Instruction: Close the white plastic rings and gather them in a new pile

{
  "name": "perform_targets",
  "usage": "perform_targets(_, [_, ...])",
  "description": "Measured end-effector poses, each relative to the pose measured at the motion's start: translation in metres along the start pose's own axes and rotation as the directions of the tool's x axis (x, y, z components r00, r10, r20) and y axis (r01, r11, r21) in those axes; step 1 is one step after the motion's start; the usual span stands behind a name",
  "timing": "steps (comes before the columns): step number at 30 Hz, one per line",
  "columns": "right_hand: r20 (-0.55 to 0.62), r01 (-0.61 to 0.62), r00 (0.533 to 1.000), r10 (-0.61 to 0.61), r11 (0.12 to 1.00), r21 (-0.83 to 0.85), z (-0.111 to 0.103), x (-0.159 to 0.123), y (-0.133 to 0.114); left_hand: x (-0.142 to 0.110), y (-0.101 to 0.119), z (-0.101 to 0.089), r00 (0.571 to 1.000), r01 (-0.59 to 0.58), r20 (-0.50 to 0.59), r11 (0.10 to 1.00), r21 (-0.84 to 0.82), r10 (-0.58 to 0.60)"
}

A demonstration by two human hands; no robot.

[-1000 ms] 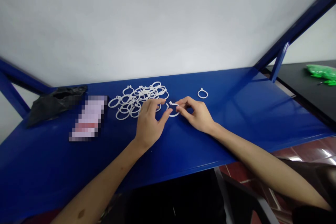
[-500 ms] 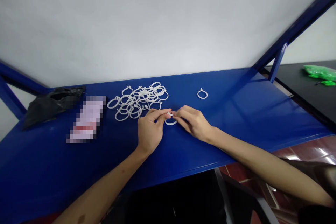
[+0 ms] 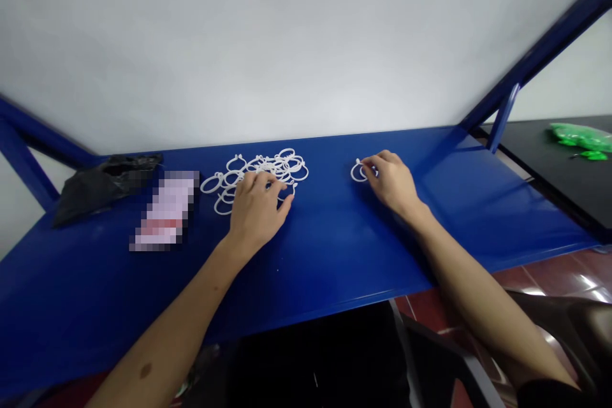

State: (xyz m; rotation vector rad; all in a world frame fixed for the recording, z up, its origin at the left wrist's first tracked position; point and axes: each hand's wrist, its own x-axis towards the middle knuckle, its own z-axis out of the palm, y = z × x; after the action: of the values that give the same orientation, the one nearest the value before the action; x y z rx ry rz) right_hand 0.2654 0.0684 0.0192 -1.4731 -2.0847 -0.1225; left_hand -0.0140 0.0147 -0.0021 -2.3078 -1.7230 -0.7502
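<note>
A heap of several white plastic rings (image 3: 282, 166) lies on the blue shelf (image 3: 335, 248). My left hand (image 3: 255, 207) rests on the near edge of the heap, fingers curled, with thumb and forefinger closing on one ring there. My right hand (image 3: 392, 182) is farther right on the shelf. Its fingertips pinch a white ring (image 3: 357, 171) that touches the shelf surface. Another ring lying there is mostly hidden under those fingers.
A crumpled black bag (image 3: 100, 185) lies at the shelf's left end, with a blurred pink-and-white packet (image 3: 165, 210) beside it. Blue frame struts (image 3: 507, 108) rise at the right. Green items (image 3: 578, 137) sit on a black table beyond.
Both hands were together at the middle, working one ring. Now they are apart: the right hand has carried the ring right to the lone ring, and the left has gone back to the heap.
</note>
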Motion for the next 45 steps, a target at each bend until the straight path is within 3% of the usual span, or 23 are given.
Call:
perform_targets(5, [0.014, -0.09, 0.996, 0.092, 0.991, -0.101, 0.006, 0.003, 0.039, -0.003, 0.001, -0.013, 0.993, -0.021, 0.122, 0.991, 0.134, 0.005])
perform_targets(8, [-0.025, -0.051, 0.998, 0.049, 0.997, -0.06, 0.011, 0.0, 0.03, -0.004, 0.012, -0.016, 0.986, -0.06, 0.163, 0.994, 0.087, 0.045])
perform_targets(11, [0.075, 0.089, 0.992, -0.098, 0.989, 0.119, 0.013, -0.007, 0.004, -0.006, 0.019, -0.014, 0.977, -0.093, 0.195, 0.995, 0.033, 0.085])
perform_targets(15, [0.211, 0.147, 0.946, -0.247, 0.905, 0.399, 0.013, -0.02, -0.034, -0.008, 0.025, -0.009, 0.988, -0.133, 0.077, 0.989, -0.059, 0.138])
perform_targets(20, [0.306, -0.07, 0.938, -0.165, 0.772, 0.632, 0.008, -0.027, -0.057, -0.01, 0.04, -0.009, 0.969, -0.227, -0.141, 0.959, -0.169, 0.205])
perform_targets(25, [0.314, -0.172, 0.943, -0.111, 0.644, 0.745, 0.004, -0.027, -0.061, -0.013, 0.045, -0.009, 0.964, -0.234, -0.174, 0.949, -0.21, 0.199])
perform_targets(30, [0.223, -0.066, 0.967, -0.124, 0.721, 0.69, -0.002, -0.025, -0.059, -0.008, 0.038, -0.012, 0.975, -0.049, -0.221, 0.942, -0.332, -0.027])
perform_targets(32, [0.204, -0.035, 0.969, -0.14, 0.738, 0.674, -0.003, -0.025, -0.058, -0.006, 0.036, -0.014, 0.982, -0.002, -0.174, 0.92, -0.391, -0.072])
perform_targets(37, [0.204, 0.022, 0.955, -0.217, 0.735, 0.678, 0.001, -0.028, -0.057, -0.003, 0.036, -0.013, 0.993, 0.081, -0.027, 0.84, -0.536, -0.113])
perform_targets(42, [0.113, 0.167, 0.942, -0.315, 0.737, 0.655, 0.003, -0.031, -0.056, -0.005, 0.039, -0.011, 0.991, 0.095, -0.021, 0.817, -0.569, -0.13])
perform_targets(45, [0.09, 0.273, 0.903, -0.421, 0.722, 0.635, 0.005, -0.033, -0.052, -0.009, 0.041, -0.01, 0.992, 0.084, -0.027, 0.822, -0.564, -0.12])
